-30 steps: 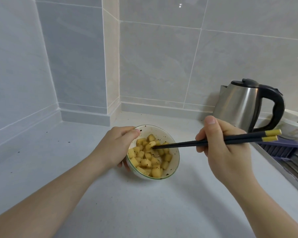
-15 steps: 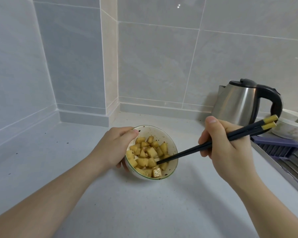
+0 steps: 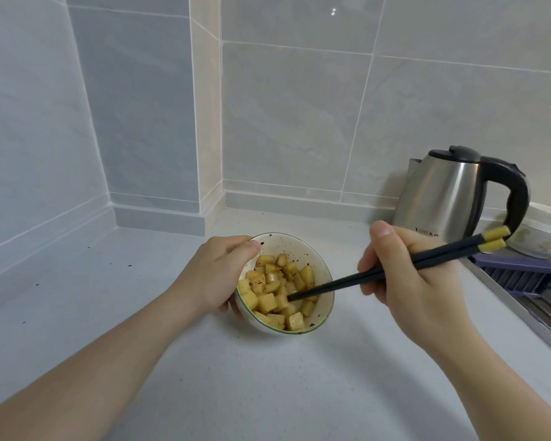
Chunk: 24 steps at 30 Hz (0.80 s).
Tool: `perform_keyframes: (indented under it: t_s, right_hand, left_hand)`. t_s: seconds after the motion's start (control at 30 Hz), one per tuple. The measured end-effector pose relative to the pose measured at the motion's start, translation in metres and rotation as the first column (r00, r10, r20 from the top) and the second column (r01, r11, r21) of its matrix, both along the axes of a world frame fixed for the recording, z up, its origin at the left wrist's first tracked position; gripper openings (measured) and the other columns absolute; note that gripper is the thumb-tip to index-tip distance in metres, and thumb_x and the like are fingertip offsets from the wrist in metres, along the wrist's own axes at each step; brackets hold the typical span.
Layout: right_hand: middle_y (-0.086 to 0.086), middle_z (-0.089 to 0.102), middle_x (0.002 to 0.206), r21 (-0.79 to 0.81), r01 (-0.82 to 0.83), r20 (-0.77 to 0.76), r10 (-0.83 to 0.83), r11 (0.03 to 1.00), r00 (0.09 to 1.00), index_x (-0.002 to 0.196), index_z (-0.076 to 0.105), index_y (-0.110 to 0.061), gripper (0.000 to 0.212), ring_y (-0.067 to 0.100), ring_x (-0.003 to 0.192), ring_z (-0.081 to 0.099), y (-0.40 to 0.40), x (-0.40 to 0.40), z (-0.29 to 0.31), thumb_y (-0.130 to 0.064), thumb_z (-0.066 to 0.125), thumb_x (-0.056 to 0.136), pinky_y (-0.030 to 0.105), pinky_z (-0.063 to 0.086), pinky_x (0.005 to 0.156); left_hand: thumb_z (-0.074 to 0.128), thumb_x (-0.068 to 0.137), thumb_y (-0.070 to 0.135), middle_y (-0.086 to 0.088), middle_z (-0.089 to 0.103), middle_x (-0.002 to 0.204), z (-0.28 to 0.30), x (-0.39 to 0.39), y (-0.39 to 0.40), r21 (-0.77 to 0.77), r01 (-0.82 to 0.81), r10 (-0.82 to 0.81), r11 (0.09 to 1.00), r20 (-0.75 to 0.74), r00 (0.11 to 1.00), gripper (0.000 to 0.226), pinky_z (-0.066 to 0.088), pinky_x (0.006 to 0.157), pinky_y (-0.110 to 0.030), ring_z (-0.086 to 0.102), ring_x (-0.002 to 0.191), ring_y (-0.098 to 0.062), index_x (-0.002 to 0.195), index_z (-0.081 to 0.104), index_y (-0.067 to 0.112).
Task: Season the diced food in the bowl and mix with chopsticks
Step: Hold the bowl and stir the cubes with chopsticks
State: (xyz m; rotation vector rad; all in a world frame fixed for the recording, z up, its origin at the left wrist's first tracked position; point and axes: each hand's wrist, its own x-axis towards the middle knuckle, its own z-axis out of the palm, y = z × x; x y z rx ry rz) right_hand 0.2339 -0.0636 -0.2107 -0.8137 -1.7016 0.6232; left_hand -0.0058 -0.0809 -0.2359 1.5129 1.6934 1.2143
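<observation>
left hand (image 3: 218,276) grips bowl (image 3: 323,308) at its left rim, thumb on the edge | right hand (image 3: 407,281) pinches dark chopsticks (image 3: 395,268) mid-shaft, tips below-left of the grip among diced food (image 3: 275,289) (flecked with seasoning), yellow ends above-right | kettle (image 3: 449,194) behind right hand

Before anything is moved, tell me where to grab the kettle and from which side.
Grip the kettle by its black loop handle, coming in from the right, where the handle stands out from the steel body. The loop leaves a gap for fingers, and the kettle stands upright. The yellow chopstick ends held by the right hand cross in front of the handle's foot, so reach higher up.
</observation>
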Motion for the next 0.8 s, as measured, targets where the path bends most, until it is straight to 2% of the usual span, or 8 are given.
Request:
perform_keyframes:
  t_s: [0.13, 0.27, 0.43, 0.6, 0.7, 0.8]
  right_hand:
    - [0.009, 0.064, 0.057, 0.071, 0.048, -0.037, -0.046, 0.996, 0.998, 0.064, 0.065, -0.014, 0.051, 0.012, 0.049, 0.056, 0.003, -0.001, -0.003, -0.034, 0.044, 0.106, 0.019, 0.042, 0.048]
    - [0.013, 0.059, 0.048, -0.012, 0.064, -0.093, -0.065, 0.998, 0.994, 0.055, 0.061, -0.009, 0.055, 0.01, 0.042, 0.05, 0.004, 0.008, 0.006, -0.027, 0.048, 0.105, 0.019, 0.04, 0.044]
    - [0.01, 0.062, 0.053, -0.026, -0.051, 0.013, 0.051, 0.998, 0.999, 0.062, 0.064, -0.011, 0.052, 0.012, 0.045, 0.053, -0.003, -0.007, -0.006, -0.035, 0.045, 0.103, 0.021, 0.042, 0.046]
    - [0.009, 0.064, 0.057, 0.075, 0.049, -0.01, -0.049, 0.996, 0.999, 0.063, 0.065, -0.013, 0.05, 0.013, 0.05, 0.056, 0.001, -0.006, -0.005, -0.035, 0.045, 0.104, 0.021, 0.043, 0.049]
    - [0.013, 0.061, 0.052, 0.032, 0.08, -0.108, -0.076, 0.996, 0.991, 0.058, 0.063, -0.008, 0.054, 0.014, 0.046, 0.053, 0.005, 0.008, 0.006, -0.028, 0.047, 0.106, 0.022, 0.042, 0.046]
    - [0.014, 0.058, 0.049, -0.032, 0.008, -0.052, -0.009, 0.999, 0.999, 0.056, 0.062, -0.009, 0.055, 0.017, 0.043, 0.051, 0.003, 0.008, 0.006, -0.029, 0.047, 0.106, 0.022, 0.04, 0.044]
  left_hand:
    - [0.047, 0.106, 0.034, -0.008, 0.064, 0.058, -0.001, -0.001, 0.001, -0.006, -0.001, 0.001, 1.0, -0.011, 1.0, 0.041, 0.045, 0.043, -0.033, 0.064, 0.052, -0.023, 0.084, 0.073, 0.012]
    - [0.047, 0.106, 0.034, -0.009, 0.065, 0.059, -0.001, -0.001, 0.001, -0.006, -0.009, 0.009, 1.0, -0.007, 1.0, 0.04, 0.044, 0.043, -0.032, 0.064, 0.053, -0.025, 0.083, 0.074, 0.013]
    - [0.047, 0.106, 0.034, -0.016, 0.068, 0.062, -0.001, -0.001, 0.002, -0.004, -0.006, 0.006, 1.0, -0.014, 1.0, 0.041, 0.045, 0.045, -0.034, 0.066, 0.054, -0.026, 0.084, 0.074, 0.011]
    - [0.047, 0.106, 0.034, -0.017, 0.069, 0.065, -0.001, -0.001, 0.001, -0.005, -0.001, 0.001, 1.0, -0.009, 1.0, 0.041, 0.046, 0.045, -0.035, 0.067, 0.055, -0.028, 0.084, 0.075, 0.013]
    - [0.047, 0.106, 0.034, -0.018, 0.069, 0.065, -0.001, -0.002, 0.001, -0.003, 0.001, -0.001, 1.0, -0.004, 1.0, 0.04, 0.045, 0.045, -0.035, 0.066, 0.054, -0.027, 0.085, 0.076, 0.015]
    - [0.047, 0.106, 0.034, -0.016, 0.068, 0.063, -0.001, -0.001, 0.001, -0.002, 0.005, -0.005, 1.0, -0.006, 1.0, 0.041, 0.045, 0.044, -0.034, 0.066, 0.055, -0.027, 0.084, 0.076, 0.015]
